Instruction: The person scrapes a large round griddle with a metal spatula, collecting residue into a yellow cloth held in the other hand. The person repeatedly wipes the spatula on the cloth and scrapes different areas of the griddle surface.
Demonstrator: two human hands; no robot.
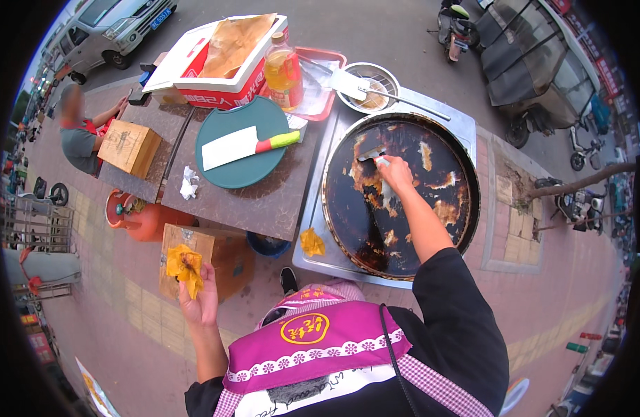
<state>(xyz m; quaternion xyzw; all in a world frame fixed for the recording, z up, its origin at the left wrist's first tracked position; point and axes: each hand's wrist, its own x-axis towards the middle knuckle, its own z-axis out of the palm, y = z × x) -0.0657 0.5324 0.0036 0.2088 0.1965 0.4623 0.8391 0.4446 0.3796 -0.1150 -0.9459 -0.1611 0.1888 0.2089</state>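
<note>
My right hand (395,174) grips the handle of a metal scraper (372,153), whose blade lies on the dark surface of a large round griddle pan (361,219). Brown and pale crusts cling to the pan in patches, and a dark wet streak runs below the hand. Held up at the left, away from the pan, is a crumpled yellow cloth or paper (185,265) with dark stains, pinched in the fingers of my left hand (201,297). A second crumpled yellow piece (312,242) rests on the steel stove top (314,208) beside the pan.
A green cutting board (231,177) bears a cleaver (231,148). Behind stand a bottle of oil (282,73), a foam box (221,86), and a wire-topped bowl (374,107) with a spatula (349,84) across it. An orange gas cylinder (148,221) and a cardboard box (231,266) are below. A person (80,135) sits left.
</note>
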